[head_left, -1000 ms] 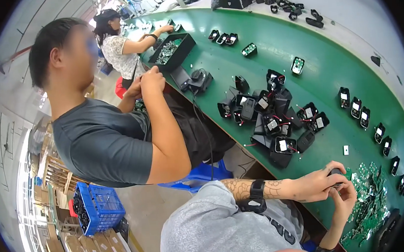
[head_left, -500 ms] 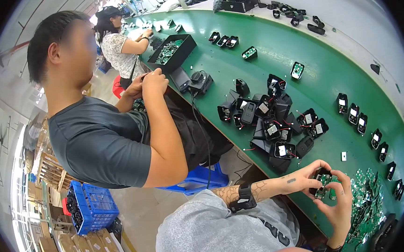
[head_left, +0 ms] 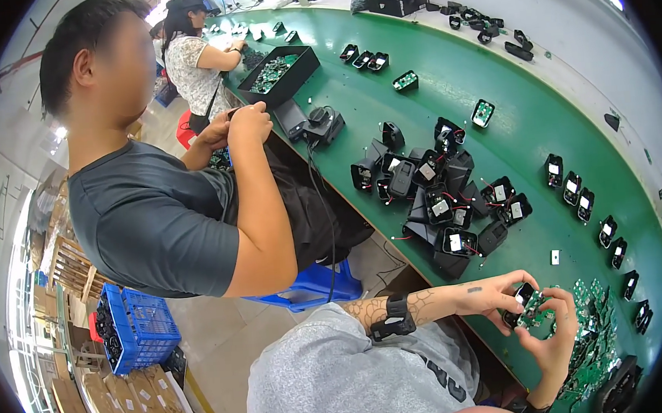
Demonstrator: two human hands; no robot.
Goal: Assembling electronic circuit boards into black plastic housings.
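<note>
Green circuit board (head_left: 535, 306) and black casing (head_left: 512, 319) sit together between my two hands, held over the near edge of the green table (head_left: 530, 146). I have the left hand (head_left: 498, 296) grasping the casing from its far side, thumb and fingers curled about it, while the right hand (head_left: 556, 327) has its grip pinched on the board from the other side. Fingers cover much of both parts, so from this distance I cannot tell whether the board lies inside the casing or just out of it. A black wristband (head_left: 391, 317) circles my left forearm. Close by the right hand, I see a heap of loose green boards (head_left: 595, 338) spread on the table, and beyond it a slanting line of open black casings (head_left: 586, 204) along the far side. A small white piece (head_left: 555, 257) lies alone just past my hands. Farther left, I make out a big pile of dark housings (head_left: 440, 203) with red wires poking out, and past that one casing with a green board showing (head_left: 483, 113) stands by itself. Toward the upper left, a black tray (head_left: 302, 74) holds more boards, near a dark corded device (head_left: 325, 125). Beside me, a co-worker in a dark shirt (head_left: 155, 219) has both hands drawn together, with a blue stool (head_left: 329, 285) below.
</note>
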